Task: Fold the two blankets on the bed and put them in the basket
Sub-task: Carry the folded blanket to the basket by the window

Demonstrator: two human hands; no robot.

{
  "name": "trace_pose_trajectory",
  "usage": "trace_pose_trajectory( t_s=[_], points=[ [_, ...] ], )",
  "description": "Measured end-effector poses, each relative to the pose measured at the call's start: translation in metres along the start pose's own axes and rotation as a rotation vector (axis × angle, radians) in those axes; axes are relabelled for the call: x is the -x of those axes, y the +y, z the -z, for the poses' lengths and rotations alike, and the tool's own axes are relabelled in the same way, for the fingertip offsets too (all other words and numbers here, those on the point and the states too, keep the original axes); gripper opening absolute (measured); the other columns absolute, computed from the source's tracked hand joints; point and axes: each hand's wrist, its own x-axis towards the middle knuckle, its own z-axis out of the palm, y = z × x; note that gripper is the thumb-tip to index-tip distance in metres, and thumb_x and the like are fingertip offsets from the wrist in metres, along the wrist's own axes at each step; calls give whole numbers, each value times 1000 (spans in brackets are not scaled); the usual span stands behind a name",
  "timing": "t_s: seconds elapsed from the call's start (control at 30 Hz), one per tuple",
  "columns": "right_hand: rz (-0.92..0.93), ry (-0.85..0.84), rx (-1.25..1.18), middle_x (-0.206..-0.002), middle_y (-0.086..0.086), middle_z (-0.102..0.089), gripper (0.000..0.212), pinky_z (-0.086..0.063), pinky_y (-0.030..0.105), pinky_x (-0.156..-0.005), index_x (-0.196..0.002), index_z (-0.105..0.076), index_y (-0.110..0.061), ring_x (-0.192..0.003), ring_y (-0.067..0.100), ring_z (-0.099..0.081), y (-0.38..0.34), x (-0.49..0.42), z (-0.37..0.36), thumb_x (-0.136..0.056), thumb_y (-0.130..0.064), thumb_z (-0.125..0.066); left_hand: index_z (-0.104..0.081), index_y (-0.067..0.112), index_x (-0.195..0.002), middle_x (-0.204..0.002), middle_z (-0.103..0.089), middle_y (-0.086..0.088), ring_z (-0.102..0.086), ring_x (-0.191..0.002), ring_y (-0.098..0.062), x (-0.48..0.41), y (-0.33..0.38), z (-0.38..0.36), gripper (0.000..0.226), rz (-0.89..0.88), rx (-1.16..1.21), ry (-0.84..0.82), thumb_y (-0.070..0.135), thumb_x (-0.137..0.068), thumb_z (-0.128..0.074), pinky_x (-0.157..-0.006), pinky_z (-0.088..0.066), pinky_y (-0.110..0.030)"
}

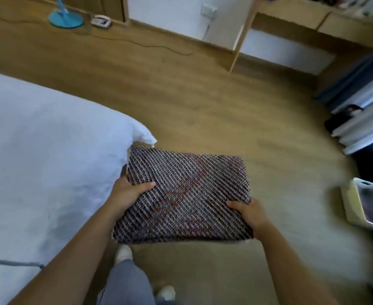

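A folded knitted blanket [187, 194], dark with pale diagonal stripes and a reddish pattern, is held flat in the air over the wooden floor, just off the bed's corner. My left hand [129, 191] grips its left edge, thumb on top. My right hand [250, 213] grips its near right corner. A cream basket [352, 208] stands on the floor at the right edge of view, with something dark lying inside it. The bed [38, 161] with its white sheet fills the left side. No second blanket shows on the visible part of the bed.
A blue fan base [65, 18] and a power strip [101, 21] with a trailing cable sit on the floor at the back. A wooden desk frame [242, 40] stands at the back right. Curtains [361, 106] hang at the right. My legs and feet are below the blanket.
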Motion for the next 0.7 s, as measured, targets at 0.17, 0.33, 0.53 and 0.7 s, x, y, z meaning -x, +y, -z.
trace_pose_trajectory(
  t_s=[0.17,0.33,0.53,0.7],
  points=[
    [-31,265,-195,-86,4,-69,19,-51,25,-64,-89,-66,-16,-74,15,-66,29,-10,115,-73,-13,-76,-63,19,-99,-94,-66,-3,-63,-81,-20,-33,82,-138,45,-102,-193,-238,36,-63,-83,-81,-50,-33],
    [-126,497,-373,-93,8,-69,20,-54,42,-83,-81,-61,-26,-81,25,-66,49,-31,209,-71,-17,-77,-60,17,-98,-97,-66,-5,-64,-85,-22,-61,154,-284,41,-195,-295,-504,29,-66,-82,-84,-52,-36],
    [-188,750,-586,-101,10,-66,37,-50,36,-84,-107,-62,-9,-83,22,-63,52,-58,295,-73,-8,-75,-56,22,-97,-93,-63,0,-62,-78,-17,-86,229,-446,41,-290,-425,-725,30,-66,-82,-76,-49,-29],
    [-243,941,-755,-111,14,-63,44,-47,42,-95,-118,-58,-2,-101,30,-60,70,-80,368,-76,-5,-71,-61,16,-102,-99,-67,-4,-64,-83,-21,-88,273,-592,45,-360,-593,-920,30,-65,-83,-79,-52,-32]
  ],
)
